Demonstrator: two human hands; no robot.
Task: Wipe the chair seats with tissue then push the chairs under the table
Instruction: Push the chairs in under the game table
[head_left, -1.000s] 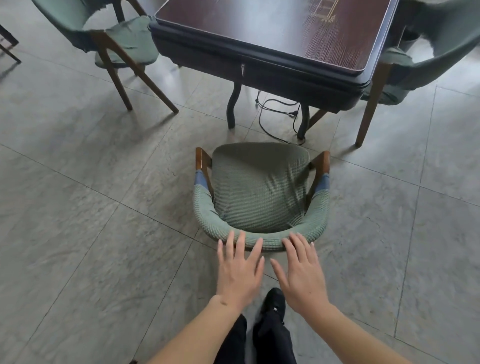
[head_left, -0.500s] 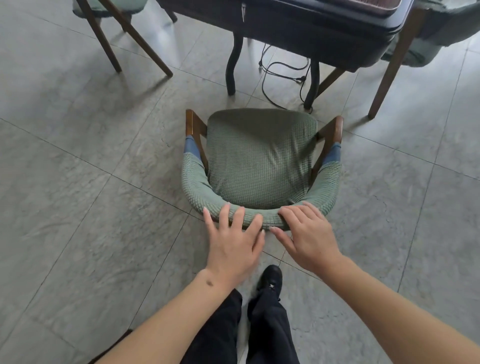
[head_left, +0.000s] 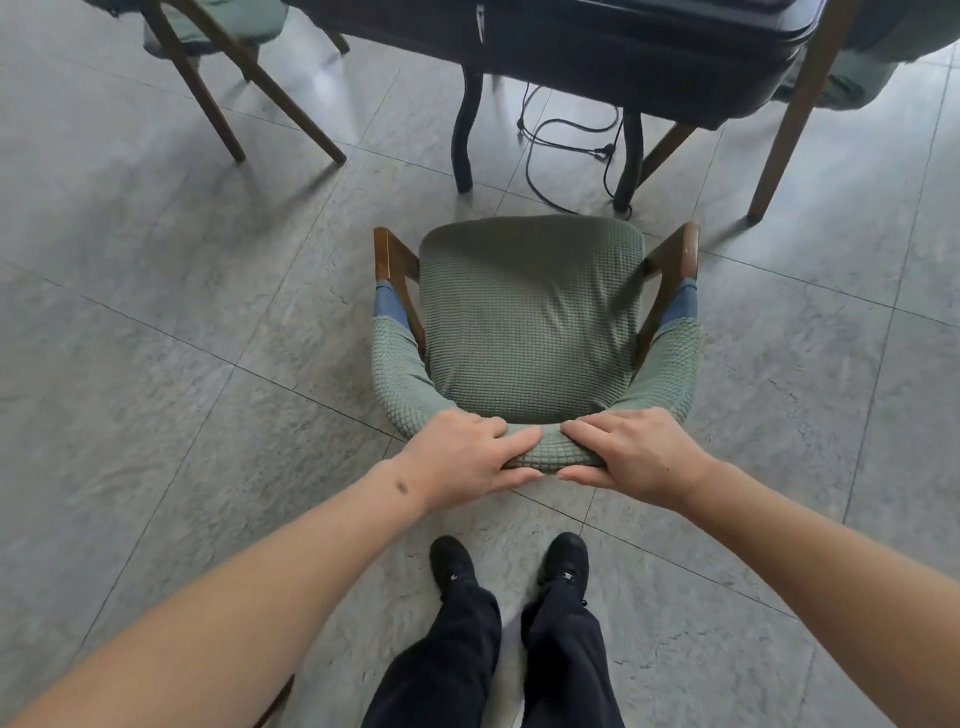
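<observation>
**Both hands on the backrest: push step in hand**

Left hand (head_left: 462, 457) and right hand (head_left: 636, 453) each curl over the top of the green armchair (head_left: 530, 322) backrest, thumbs underneath, gripping it. No tissue visible in either hand. The chair stands on the tiled floor (head_left: 156, 364), facing the dark table (head_left: 623, 57), its seat front near the table legs but not under the near edge. Likely next: a straight shove forward, steering between the legs and clear of the black cable (head_left: 566, 130) on the floor.

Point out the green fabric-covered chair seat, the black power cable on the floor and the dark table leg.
green fabric-covered chair seat (head_left: 527, 322): head view, middle of the cushion.
black power cable (head_left: 566, 130): head view, looped part on the tiles.
dark table leg (head_left: 463, 130): head view, mid-shaft of the left curved leg.
</observation>
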